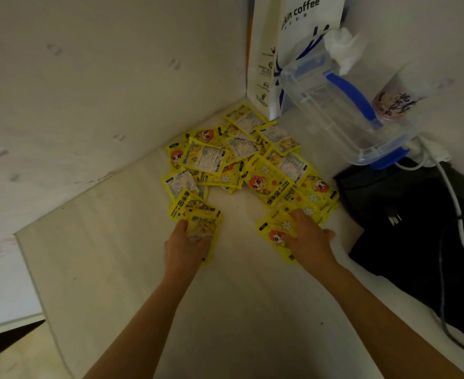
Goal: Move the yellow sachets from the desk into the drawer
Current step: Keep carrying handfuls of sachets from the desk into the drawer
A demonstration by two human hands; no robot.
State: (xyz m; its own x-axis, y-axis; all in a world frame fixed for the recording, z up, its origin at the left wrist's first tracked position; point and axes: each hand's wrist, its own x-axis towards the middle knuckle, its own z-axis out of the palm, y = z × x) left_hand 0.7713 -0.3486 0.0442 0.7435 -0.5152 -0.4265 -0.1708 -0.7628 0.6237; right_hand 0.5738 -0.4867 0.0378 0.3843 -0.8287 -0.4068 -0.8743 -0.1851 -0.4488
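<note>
The step in hand looks like gathering: both hands are at the near edge of the sachet pile (pixel 241 165), and nothing has gone into a drawer, which is not in view. The next move calls for closing on a bunch from each side and lifting it clear without scattering the loose ones, then finding the drawer.

Nearest, the left hand (pixel 188 246) holds a small stack of sachets (pixel 202 222); its fingers are curled under the stack with the thumb at the left side. The right hand (pixel 308 236) lies palm down on a few sachets (pixel 276 233) at the pile's near right corner. Its fingers seem bent over them, thumb out to the right, though whether it truly grips or only presses is hard to tell at this blur.

Beyond, the rest of the sachets lie heaped on the desk (pixel 225 310), running back into the corner. Behind them stand a coffee bag (pixel 302 28) and a clear box (pixel 343 116), with a dark bag (pixel 405 214) to the right.
</note>
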